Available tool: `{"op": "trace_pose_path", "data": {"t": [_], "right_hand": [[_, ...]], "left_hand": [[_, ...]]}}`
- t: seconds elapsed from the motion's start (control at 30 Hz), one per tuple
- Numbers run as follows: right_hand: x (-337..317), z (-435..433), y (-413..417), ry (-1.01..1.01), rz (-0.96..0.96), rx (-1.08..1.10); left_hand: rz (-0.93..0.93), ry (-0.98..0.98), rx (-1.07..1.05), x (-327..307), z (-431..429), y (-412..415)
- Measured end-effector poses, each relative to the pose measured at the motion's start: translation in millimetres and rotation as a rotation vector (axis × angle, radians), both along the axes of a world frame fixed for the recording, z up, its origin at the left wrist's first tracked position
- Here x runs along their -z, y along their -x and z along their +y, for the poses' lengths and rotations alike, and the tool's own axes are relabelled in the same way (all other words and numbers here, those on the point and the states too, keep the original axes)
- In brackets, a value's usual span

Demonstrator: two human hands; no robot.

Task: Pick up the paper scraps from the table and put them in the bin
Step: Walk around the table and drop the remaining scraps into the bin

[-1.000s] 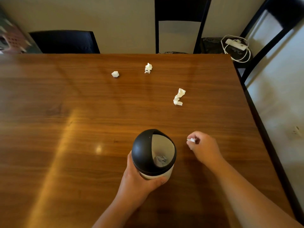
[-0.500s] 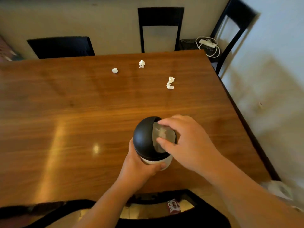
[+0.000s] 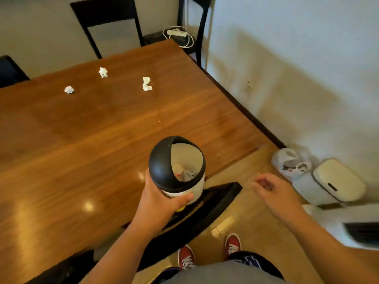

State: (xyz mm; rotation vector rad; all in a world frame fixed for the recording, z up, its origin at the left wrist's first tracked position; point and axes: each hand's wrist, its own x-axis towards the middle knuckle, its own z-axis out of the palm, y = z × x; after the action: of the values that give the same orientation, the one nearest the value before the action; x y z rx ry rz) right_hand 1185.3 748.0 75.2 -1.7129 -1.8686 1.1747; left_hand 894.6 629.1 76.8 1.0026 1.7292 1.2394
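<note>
A small white bin with a black domed lid (image 3: 162,160) is lifted near the table's (image 3: 82,130) front right corner, my left hand (image 3: 160,203) wrapped around its body. Crumpled scraps lie inside its opening. My right hand (image 3: 272,191) hovers to the right of the bin over the floor, fingers loosely apart and empty. Three white paper scraps remain on the far part of the table: one at the left (image 3: 69,90), one in the middle (image 3: 103,72), one to the right (image 3: 146,84).
Black chairs stand at the far side (image 3: 106,23), the far right corner (image 3: 202,31) and under the near edge (image 3: 207,210). A white power strip (image 3: 177,33) lies on a seat. Plastic bag (image 3: 291,162) and white floor bin (image 3: 336,181) stand by the right wall.
My right hand dropped its scrap into the bin and pulled back to the right, now empty. The view swung right and down, showing floor and shoes.
</note>
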Motion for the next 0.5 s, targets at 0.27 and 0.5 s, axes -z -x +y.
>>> {"op": "trace_pose_path", "data": {"t": [0.27,0.5], "right_hand": [[94,-101,-192,0.496,-0.158,0.499],[130,-149,-319,0.745,-0.173,0.648]], "left_hand": [[0.073,0.024,0.379,2,48,-115],[0.102,0.116,0.479,18,80,-247]]}}
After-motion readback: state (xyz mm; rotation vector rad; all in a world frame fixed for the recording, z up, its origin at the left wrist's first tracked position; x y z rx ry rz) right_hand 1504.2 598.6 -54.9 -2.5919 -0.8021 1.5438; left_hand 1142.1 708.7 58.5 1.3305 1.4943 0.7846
